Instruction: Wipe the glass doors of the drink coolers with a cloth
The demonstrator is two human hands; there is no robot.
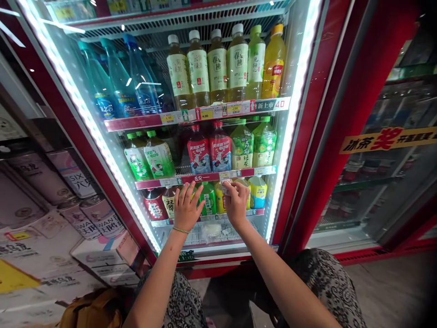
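By shelf edge [205,177], left hand [188,210] splayed

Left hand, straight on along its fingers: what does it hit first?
Probably the red shelf-edge strip under the middle-row bottles, just past the left hand. Depth is unclear: the fingertips may be touching it, or glass might lie between.
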